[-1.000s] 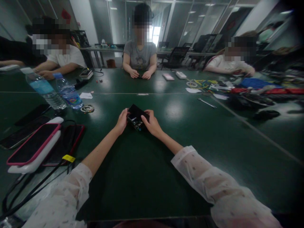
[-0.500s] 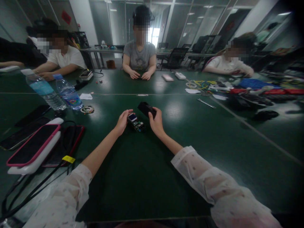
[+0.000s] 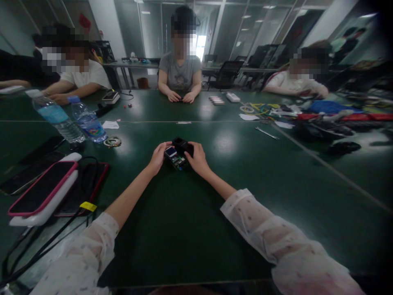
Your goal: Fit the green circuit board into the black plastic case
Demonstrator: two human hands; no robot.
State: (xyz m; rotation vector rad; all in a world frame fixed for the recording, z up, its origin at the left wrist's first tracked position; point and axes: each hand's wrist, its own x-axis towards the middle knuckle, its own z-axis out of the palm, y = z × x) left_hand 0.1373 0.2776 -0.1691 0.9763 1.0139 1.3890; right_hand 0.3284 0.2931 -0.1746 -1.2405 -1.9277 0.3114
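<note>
My left hand (image 3: 158, 158) is closed on the left edge of a small circuit board with a screen (image 3: 175, 158). Its little screen is at the far left end, and green board with components shows nearer me. My right hand (image 3: 197, 157) grips a black plastic case part (image 3: 181, 143), thumb on the near side and fingers behind. This case part is just beyond the board and close against it; whether the two touch, I cannot tell. Both are held over the middle of the green table (image 3: 172, 229). The fingertips of my left hand are partly hidden behind the board.
Left of my arms are two water bottles (image 3: 89, 121), a coil of wire (image 3: 112, 141), phones (image 3: 44, 186) and black cables. A wrench (image 3: 267, 133) lies to the right, near heaped cables and tools (image 3: 331, 116). A person (image 3: 180, 78) sits opposite, with others at both sides.
My right hand has brought the black case part left and slightly down, turning it closer to the circuit board. My left hand and the board have stayed almost in place.
</note>
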